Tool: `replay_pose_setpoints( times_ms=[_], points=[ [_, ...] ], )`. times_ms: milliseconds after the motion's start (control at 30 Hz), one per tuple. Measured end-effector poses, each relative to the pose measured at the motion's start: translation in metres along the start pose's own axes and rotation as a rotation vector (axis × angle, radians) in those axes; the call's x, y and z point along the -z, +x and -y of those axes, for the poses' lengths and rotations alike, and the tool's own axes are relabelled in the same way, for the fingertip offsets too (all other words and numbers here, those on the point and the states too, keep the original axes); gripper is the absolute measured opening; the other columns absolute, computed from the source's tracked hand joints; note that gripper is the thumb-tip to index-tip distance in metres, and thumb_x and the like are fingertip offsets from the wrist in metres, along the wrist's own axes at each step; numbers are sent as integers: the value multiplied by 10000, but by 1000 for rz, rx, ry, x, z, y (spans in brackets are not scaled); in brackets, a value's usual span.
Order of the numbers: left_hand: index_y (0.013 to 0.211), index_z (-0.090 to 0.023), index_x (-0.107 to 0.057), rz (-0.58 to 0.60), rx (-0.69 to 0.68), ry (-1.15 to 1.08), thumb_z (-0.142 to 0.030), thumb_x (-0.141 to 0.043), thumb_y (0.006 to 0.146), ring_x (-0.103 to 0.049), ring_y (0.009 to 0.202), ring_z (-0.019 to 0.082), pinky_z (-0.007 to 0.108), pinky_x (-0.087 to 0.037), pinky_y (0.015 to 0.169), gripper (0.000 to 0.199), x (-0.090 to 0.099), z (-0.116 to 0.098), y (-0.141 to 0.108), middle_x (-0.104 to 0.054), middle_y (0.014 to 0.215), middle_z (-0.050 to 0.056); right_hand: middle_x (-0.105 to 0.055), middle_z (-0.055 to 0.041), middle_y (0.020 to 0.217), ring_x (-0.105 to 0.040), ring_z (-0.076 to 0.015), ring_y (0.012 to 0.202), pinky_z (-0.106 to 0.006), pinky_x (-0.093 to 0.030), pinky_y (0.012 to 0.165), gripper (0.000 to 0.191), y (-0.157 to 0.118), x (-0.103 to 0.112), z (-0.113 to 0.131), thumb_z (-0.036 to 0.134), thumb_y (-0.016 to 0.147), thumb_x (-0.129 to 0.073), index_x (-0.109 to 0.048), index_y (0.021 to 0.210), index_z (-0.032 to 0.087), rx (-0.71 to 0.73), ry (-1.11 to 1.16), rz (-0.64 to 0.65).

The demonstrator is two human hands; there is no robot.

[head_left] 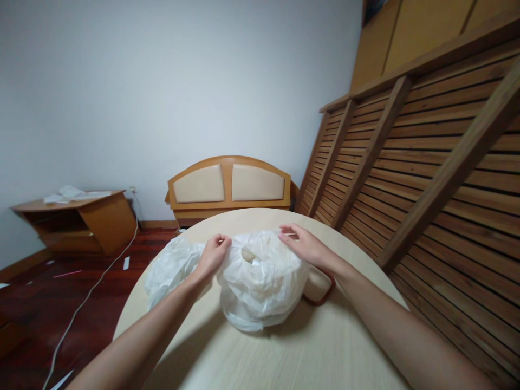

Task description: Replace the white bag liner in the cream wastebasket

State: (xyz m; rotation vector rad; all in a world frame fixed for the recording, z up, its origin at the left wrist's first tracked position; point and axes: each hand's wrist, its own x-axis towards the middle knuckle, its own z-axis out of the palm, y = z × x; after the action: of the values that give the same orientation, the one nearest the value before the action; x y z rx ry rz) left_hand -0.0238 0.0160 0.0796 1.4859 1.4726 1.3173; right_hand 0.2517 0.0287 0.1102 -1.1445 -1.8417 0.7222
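A bulging white plastic bag (264, 290) stands on the round pale table (325, 346), with a small opening at its top through which something beige shows; the rest of its contents is hidden. At the bag's upper left edge, my left hand (215, 253) is closed in a pinch on the plastic. My right hand (303, 242) rests at the bag's upper right side, its fingers apart and slightly bent. A second, crumpled white bag (174, 268) lies left of the full one, partly behind my left forearm. Behind my right wrist is a red-rimmed flat object (319, 284).
Behind the table stands a wooden headboard (229, 206) with cream panels. Slatted wooden panels (430, 179) lean along the right. At the left are a low wooden cabinet (108, 222) with white sheets and a cable (87, 295) on the dark red floor.
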Motion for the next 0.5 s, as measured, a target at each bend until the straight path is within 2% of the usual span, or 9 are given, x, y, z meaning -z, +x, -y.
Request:
replay_pose_setpoints(
  times_ms=[67,133,233,300,400,500],
  points=[
    [653,-180,-566,50,13,36,-529,-680,641,-498,506,137,233,-352,474,367,-3,4,-1,-557,570,-11,-707,-146,1264,-680,-232,1126,-403,-534,994,332,8,-4,-1,344,949,-616,-668,1225,166,14,40,129],
    [643,-172,-582,67,-5,61,-518,-699,640,-542,541,164,259,-405,501,365,-5,4,-2,-592,595,15,-729,-128,1231,-692,-220,1096,-366,-550,951,321,14,-8,0,325,958,-594,-677,1222,161,18,37,231],
    [884,-156,-633,-8,-76,65,-525,-629,761,-646,804,220,322,-514,693,388,-2,-4,-10,-697,929,95,-783,-112,1037,-722,-209,900,-309,-561,771,273,15,-11,-1,291,944,-576,-724,1101,125,-19,-46,247],
    [1080,-170,-607,-47,-154,75,-516,-573,846,-646,997,245,375,-528,835,419,4,-13,-24,-661,1189,130,-786,-101,900,-704,-208,791,-294,-521,683,250,11,-10,0,304,926,-587,-752,973,122,-27,-101,203],
    [1195,-207,-595,8,-439,192,-447,-529,935,-600,1170,272,457,-487,989,360,12,-26,-55,-625,1292,136,-774,-79,820,-675,-205,741,-289,-454,653,264,1,-1,7,354,915,-605,-765,857,152,46,-244,140],
    [1168,-245,-629,196,-746,372,-350,-572,941,-552,1264,281,476,-437,1073,256,14,-35,-87,-607,1341,120,-769,-59,784,-664,-192,712,-280,-415,639,318,-7,11,20,387,939,-578,-776,815,173,169,-385,185]
  ],
)
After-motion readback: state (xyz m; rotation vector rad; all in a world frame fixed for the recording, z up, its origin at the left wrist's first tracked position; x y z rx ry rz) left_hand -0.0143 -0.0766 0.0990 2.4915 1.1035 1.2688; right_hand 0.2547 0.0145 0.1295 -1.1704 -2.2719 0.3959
